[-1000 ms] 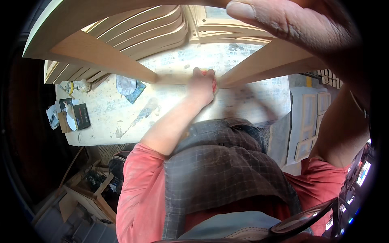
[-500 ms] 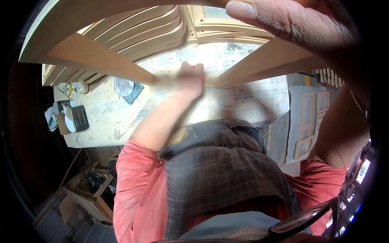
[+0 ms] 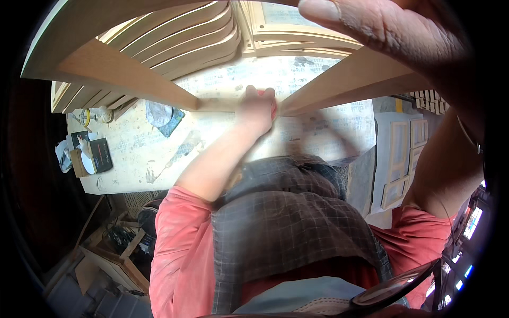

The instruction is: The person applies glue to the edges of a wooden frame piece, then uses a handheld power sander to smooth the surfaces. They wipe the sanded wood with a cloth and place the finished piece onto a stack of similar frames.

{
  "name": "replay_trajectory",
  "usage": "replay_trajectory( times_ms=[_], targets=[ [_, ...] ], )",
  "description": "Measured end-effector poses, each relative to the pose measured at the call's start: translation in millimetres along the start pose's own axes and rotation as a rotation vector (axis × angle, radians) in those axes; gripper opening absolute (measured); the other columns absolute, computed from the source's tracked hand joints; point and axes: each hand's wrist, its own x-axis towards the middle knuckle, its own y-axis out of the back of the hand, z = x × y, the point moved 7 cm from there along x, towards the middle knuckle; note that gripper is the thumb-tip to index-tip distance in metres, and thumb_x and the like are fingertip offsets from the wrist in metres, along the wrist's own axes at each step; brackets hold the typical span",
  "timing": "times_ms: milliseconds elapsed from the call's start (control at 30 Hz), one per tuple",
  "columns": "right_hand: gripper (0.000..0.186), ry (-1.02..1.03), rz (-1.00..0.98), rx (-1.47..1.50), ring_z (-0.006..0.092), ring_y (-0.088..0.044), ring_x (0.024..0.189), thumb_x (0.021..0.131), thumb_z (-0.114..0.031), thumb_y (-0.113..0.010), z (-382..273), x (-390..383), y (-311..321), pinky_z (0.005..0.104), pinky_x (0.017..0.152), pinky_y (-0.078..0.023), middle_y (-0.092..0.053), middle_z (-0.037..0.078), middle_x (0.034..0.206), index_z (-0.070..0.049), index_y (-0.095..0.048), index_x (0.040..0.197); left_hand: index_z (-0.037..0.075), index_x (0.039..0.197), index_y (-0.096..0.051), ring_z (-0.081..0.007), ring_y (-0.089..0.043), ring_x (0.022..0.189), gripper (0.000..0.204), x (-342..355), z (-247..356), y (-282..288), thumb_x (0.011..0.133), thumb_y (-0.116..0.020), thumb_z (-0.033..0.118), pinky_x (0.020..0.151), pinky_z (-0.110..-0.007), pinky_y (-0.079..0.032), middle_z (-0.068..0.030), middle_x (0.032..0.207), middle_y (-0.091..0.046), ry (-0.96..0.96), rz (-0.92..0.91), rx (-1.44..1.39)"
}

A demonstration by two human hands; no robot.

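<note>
A pale wooden frame [image 3: 328, 87] rises toward me in two tapered members joined by a lower rail [image 3: 214, 104] and a curved top piece along the upper edge. My left hand [image 3: 255, 111] is closed on a red pad or block [image 3: 273, 108] against that rail, slightly blurred and partly hiding what it holds. Up close at the top right, my right hand [image 3: 382, 40] grips the frame, its thumb extended along the top and its other fingers out of sight.
Stacked curved wooden pieces [image 3: 185, 40] line the table's [image 3: 122, 177] back. A blue-grey cloth [image 3: 167, 124], tape roll [image 3: 87, 115] and dark box [image 3: 101, 153] lie at the left. Small frames [image 3: 398, 143] lie beyond the right edge; a wooden crate [image 3: 114, 270] stands low left.
My left hand swung left along the rail, then back rightward, ending slightly left of where it started. The frame has shifted slightly leftward in view; my right hand holds nearly the same place.
</note>
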Motion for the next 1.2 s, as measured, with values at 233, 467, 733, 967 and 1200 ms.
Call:
replay_trajectory(
  times_ms=[233,467,733,967,1200],
  targets=[
    [0.055,0.002,0.011,-0.011,0.026,-0.063,0.104,0.083,-0.026,-0.074,5,4,6,0.0354,0.091,-0.049,-0.064,0.017,0.116,-0.002,-0.057,0.129,0.004,0.101,-0.054,-0.0348,-0.061,0.084,0.019,-10,-52,33,0.087,-0.057,0.015,0.073,-0.04,-0.052,-0.0232,0.105,-0.055,0.251,0.125,-0.312],
    [0.056,-0.001,0.029,-0.015,0.026,-0.063,0.105,0.083,-0.026,-0.074,11,2,11,0.0355,0.091,-0.049,-0.064,0.017,0.117,-0.002,-0.057,0.13,0.007,0.115,-0.054,-0.0399,-0.06,0.098,0.037,-15,-13,7,0.08,-0.063,0.007,0.082,-0.044,-0.054,-0.0273,0.114,-0.049,0.054,-0.033,0.07],
    [0.057,0.019,0.016,-0.017,0.0261,-0.062,0.105,0.082,-0.026,-0.074,3,10,11,0.0356,0.092,-0.048,-0.063,0.016,0.117,-0.003,-0.056,0.131,0.009,0.108,-0.053,-0.044,-0.056,0.104,0.03,-5,-88,31,0.08,-0.061,0.019,0.086,-0.047,-0.053,-0.0274,0.105,-0.058,0.182,0.097,-0.021],
    [0.058,0.034,0.02,-0.021,0.0261,-0.062,0.106,0.082,-0.027,-0.075,2,15,9,0.0357,0.092,-0.048,-0.063,0.016,0.118,-0.003,-0.056,0.131,0.011,0.125,-0.048,-0.0449,-0.059,0.102,0.057,-24,-119,59,0.073,-0.07,0.02,0.088,-0.045,-0.053,-0.0325,0.117,-0.051,0.249,0.082,0.041],
    [0.059,0.0,0.011,-0.025,0.0262,-0.062,0.106,0.082,-0.027,-0.075,1,10,12,0.0358,0.092,-0.048,-0.063,0.016,0.119,-0.003,-0.055,0.132,0.007,0.118,-0.051,-0.0454,-0.058,0.105,0.049,-31,-82,27,0.074,-0.069,0.019,0.089,-0.045,-0.052,-0.0342,0.11,-0.056,0.155,0.041,0.074]
  ],
)
